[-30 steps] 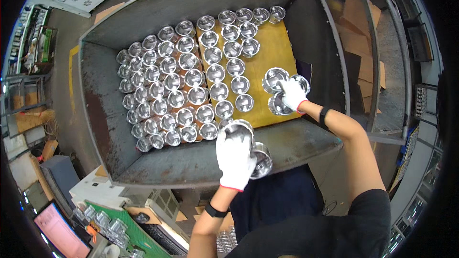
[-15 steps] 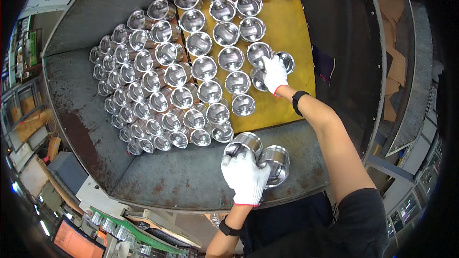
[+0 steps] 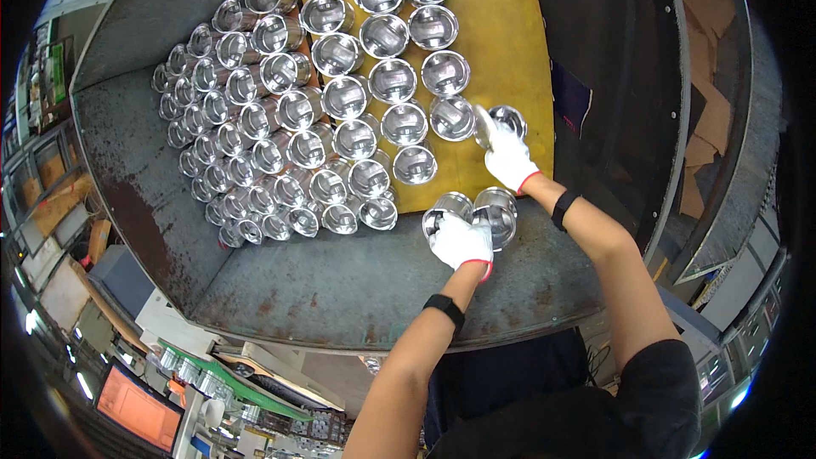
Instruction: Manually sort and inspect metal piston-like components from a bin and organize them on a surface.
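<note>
Both my hands wear white knit gloves with red cuffs. My left hand (image 3: 461, 240) is closed on two shiny metal pistons, a left one (image 3: 450, 203) and a right one (image 3: 496, 216), above the front edge of the yellow sheet (image 3: 501, 59). My right hand (image 3: 508, 155) reaches over the sheet, its blurred fingers gripping another piston (image 3: 510, 116) that they partly cover. Just left of those fingers stands a piston (image 3: 452, 117), at the near end of a row of upright pistons. Another standing piston (image 3: 415, 164) is nearer to my left hand.
Many pistons (image 3: 297, 109) stand in close rows across the left of a grey metal bin (image 3: 280, 289) with rusty patches. A dark panel (image 3: 612, 42) forms its right side. Brown cardboard (image 3: 704, 110) lies beyond that. An orange screen (image 3: 138, 408) sits at lower left.
My left hand has moved up and forward with its two pistons, toward the yellow sheet. My right hand has drawn back from the piston at the row's end. The view has shifted slightly.
</note>
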Demonstrator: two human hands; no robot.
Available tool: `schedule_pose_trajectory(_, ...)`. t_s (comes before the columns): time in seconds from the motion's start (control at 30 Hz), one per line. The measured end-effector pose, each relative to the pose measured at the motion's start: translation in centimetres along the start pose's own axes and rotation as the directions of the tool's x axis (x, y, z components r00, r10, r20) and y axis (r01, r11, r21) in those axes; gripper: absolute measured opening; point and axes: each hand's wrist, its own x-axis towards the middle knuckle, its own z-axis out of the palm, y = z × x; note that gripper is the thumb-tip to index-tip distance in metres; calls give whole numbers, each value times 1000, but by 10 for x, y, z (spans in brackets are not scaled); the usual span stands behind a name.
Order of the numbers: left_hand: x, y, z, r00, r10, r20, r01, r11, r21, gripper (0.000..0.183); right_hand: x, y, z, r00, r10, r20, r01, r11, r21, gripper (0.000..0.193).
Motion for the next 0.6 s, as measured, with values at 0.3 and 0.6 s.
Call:
schedule_pose_trajectory(0.3, 50, -18, 67, 978, -189, -86, 190, 982, 5, 54, -31, -23, 14, 964, -177, 198, 170, 984, 54, 85)
schedule_pose_trajectory(0.6, 79, -37, 78, 957, -156, -245, 170, 985, 38, 47, -34, -40, 47, 934, -179, 308, 182, 983, 21, 74)
